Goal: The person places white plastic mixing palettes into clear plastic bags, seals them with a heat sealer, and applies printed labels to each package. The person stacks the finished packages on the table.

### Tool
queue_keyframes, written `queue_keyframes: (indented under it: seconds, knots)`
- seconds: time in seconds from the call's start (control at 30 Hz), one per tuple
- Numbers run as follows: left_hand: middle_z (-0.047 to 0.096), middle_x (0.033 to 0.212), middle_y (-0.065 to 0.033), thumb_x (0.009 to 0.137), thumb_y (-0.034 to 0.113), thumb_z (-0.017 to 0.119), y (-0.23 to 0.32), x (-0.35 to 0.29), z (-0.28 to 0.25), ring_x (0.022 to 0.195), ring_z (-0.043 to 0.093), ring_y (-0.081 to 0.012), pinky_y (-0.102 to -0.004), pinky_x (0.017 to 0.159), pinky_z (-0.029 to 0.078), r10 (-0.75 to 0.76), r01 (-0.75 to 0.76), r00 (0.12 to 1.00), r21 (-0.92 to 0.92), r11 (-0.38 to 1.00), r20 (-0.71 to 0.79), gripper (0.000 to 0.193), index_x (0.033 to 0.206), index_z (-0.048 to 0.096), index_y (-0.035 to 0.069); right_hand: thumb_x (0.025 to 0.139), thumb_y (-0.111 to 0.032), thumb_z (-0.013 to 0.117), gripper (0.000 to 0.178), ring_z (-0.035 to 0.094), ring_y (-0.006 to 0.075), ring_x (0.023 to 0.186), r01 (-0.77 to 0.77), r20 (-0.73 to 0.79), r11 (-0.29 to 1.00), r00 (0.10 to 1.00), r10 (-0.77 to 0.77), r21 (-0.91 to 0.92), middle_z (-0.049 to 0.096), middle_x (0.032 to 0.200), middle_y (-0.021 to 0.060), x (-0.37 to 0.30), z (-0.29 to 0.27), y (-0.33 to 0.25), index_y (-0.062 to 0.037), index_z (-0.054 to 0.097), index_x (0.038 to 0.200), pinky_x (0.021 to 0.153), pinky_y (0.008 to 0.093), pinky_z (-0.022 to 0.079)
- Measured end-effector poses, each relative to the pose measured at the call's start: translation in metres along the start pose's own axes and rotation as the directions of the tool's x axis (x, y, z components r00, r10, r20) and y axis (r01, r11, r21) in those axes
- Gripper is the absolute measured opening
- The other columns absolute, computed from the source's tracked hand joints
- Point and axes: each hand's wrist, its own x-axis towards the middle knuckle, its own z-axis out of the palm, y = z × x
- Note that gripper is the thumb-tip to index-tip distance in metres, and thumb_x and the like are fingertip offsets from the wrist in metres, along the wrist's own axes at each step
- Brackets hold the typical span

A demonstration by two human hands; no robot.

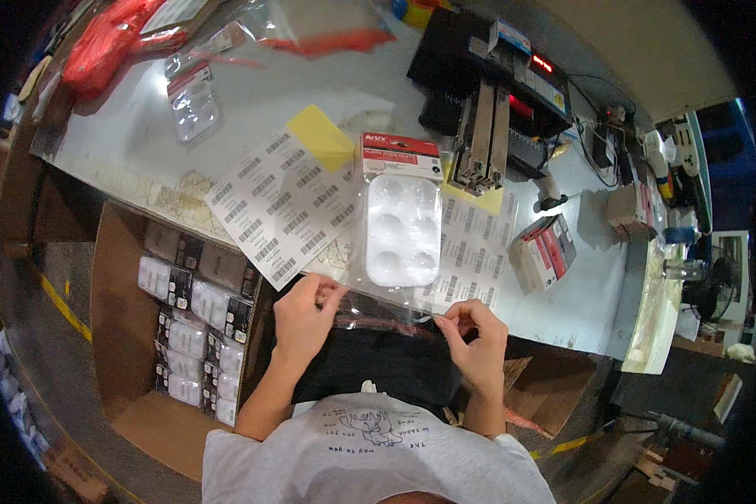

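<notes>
In front of me a white plastic paint palette (403,231) with round wells lies at the table's near edge, topped by a red and white header card (401,155). A clear plastic bag (365,307) surrounds it, and its loose end hangs toward me over the edge. My left hand (305,315) pinches the bag's left corner, fingers closed. At the opposite corner, my right hand (476,336) grips the film between thumb and fingers. Barcode label sheets (286,197) lie under and beside the package, with yellow backing paper (321,137) partly showing.
Beyond the package stands a black sealing machine (496,101) with metal jaws and a red display. A stack of header cards (544,252) sits to the right. Far left are another bagged palette (193,105) and a red plastic bundle (105,50). Below left, a cardboard box (126,336) holds packed palettes.
</notes>
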Motion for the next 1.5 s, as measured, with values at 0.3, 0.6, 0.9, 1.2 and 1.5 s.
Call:
queue_keyframes:
  seconds: [0.3,0.6,0.9,1.2,1.5]
  knots:
    - [0.067,0.071,-0.0096,0.081,0.013,0.069,0.0,-0.019,-0.03,0.061,0.066,-0.0187,-0.0274,0.054,0.049,0.05,-0.05,0.999,0.046,0.998,0.016,0.01,0.084,0.065,0.004,0.069,-0.001,0.074,0.018,0.06,0.0229,0.067,0.427,-0.056,0.843,0.882,-0.469,-0.327,0.062,0.077,0.0056,0.016,0.028,-0.035,-0.0071,0.068,0.084,0.062,0.0325,0.046]
    - [0.069,0.071,-0.0079,0.083,0.015,0.068,-0.005,-0.014,-0.048,0.064,0.069,-0.0156,-0.0255,0.057,0.051,-0.109,0.121,0.973,-0.044,0.992,0.201,0.013,0.084,0.066,0.003,0.072,-0.007,0.073,0.019,0.061,0.0202,0.066,0.559,0.005,0.825,0.828,-0.561,-0.08,0.061,0.081,0.0055,0.005,0.097,-0.031,-0.0064,0.066,0.091,0.057,0.0295,0.05]
    - [0.07,0.07,-0.008,0.083,0.023,0.068,-0.008,-0.006,-0.059,0.062,0.068,-0.0158,-0.0247,0.056,0.05,-0.164,0.165,0.947,0.017,0.986,0.277,0.02,0.08,0.068,0.003,0.069,-0.007,0.075,0.018,0.058,0.0213,0.067,0.469,0.096,0.883,0.878,-0.47,0.034,0.059,0.077,0.0053,-0.002,0.116,-0.029,-0.0059,0.066,0.085,0.059,0.0308,0.048]
    - [0.068,0.065,-0.0068,0.082,0.023,0.068,0.0,-0.01,-0.053,0.052,0.064,-0.015,-0.0264,0.05,0.046,-0.135,0.105,0.968,0.147,0.984,0.21,0.02,0.078,0.066,0.003,0.073,-0.005,0.07,0.015,0.057,0.0277,0.079,0.428,0.168,0.898,0.883,-0.439,0.099,0.057,0.086,0.0094,-0.011,0.111,-0.022,-0.0053,0.058,0.082,0.069,0.0349,0.048]
    - [0.069,0.065,-0.0067,0.083,0.018,0.069,0.003,-0.008,-0.046,0.054,0.06,-0.0061,-0.0214,0.05,0.043,-0.171,0.154,0.962,0.095,0.984,0.213,0.019,0.078,0.068,-0.001,0.07,-0.007,0.075,0.018,0.062,0.0176,0.067,0.368,0.017,0.917,0.927,-0.375,0.156,0.063,0.08,0.005,-0.037,0.06,-0.002,-0.0089,0.07,0.087,0.059,0.0283,0.051]
